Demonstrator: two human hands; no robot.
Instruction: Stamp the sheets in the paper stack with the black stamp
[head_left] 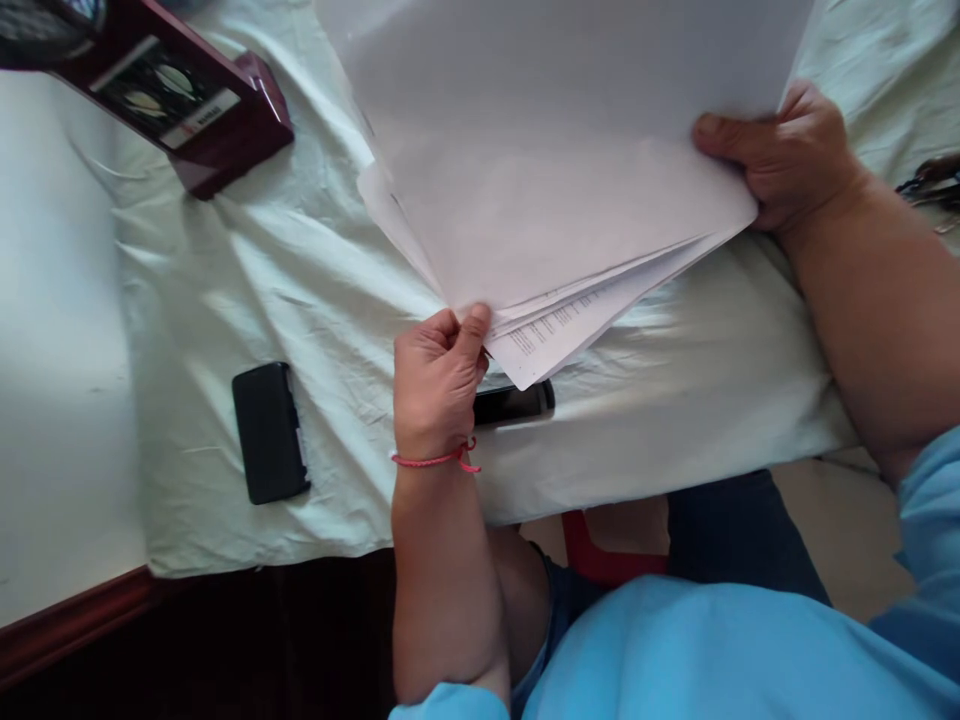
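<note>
A stack of white paper sheets (570, 180) is held up over the cloth-covered table, its top face blank. My left hand (439, 375) pinches the near left corner between thumb and fingers. At the right edge my right hand (795, 165) grips the stack, thumb on top and fingers hidden beneath. The sheets fan apart along the near edge, and printed lines show on a lower one. Partly covered by my left hand and the papers, a black phone-like device (517, 403) lies on the cloth.
A black rectangular case (270, 432) lies on the pale green cloth (330, 300) to the left. Behind it stands a dark red wooden object (232, 130) with a glossy panel. Small dark items (934, 185) sit at the right edge. A white wall borders the table's left side.
</note>
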